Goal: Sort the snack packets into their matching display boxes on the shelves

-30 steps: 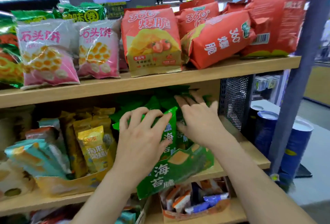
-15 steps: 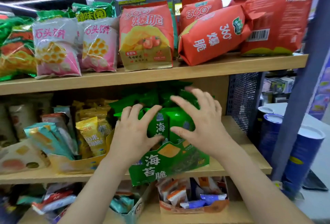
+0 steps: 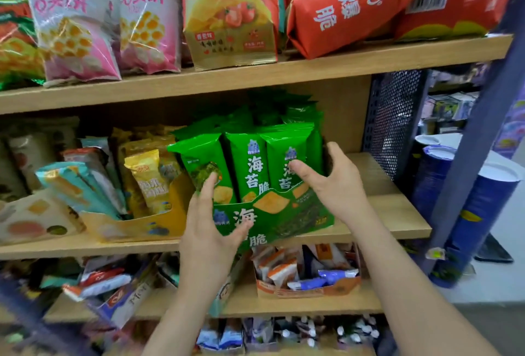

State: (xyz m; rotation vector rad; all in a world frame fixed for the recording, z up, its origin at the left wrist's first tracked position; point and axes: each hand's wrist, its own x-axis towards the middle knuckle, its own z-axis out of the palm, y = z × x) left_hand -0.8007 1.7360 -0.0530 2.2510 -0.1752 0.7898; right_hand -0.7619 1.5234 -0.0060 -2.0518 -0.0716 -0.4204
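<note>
A green display box (image 3: pixel 287 220) sits on the middle shelf (image 3: pixel 397 230), packed with upright green seaweed snack packets (image 3: pixel 250 162). My left hand (image 3: pixel 210 230) holds the box's front left corner, fingers up along the left side and thumb across the front panel. At the box's right side is my right hand (image 3: pixel 341 185), with fingers curled round the right wall and thumb lying on the front of the rightmost packet. Neither hand carries a loose packet.
A yellow display box (image 3: pixel 133 225) of yellow and teal packets stands just left. Large red bags (image 3: pixel 341 9) and pink bags (image 3: pixel 74 31) fill the upper shelf. An orange box (image 3: pixel 306 290) of mixed packets is below. A mesh panel (image 3: pixel 395 117) and blue tubs (image 3: pixel 483 213) stand right.
Both hands came off the tops of the green packets and dropped to the sides of the green box. The packets now stand upright in a neat row. The view moved closer.
</note>
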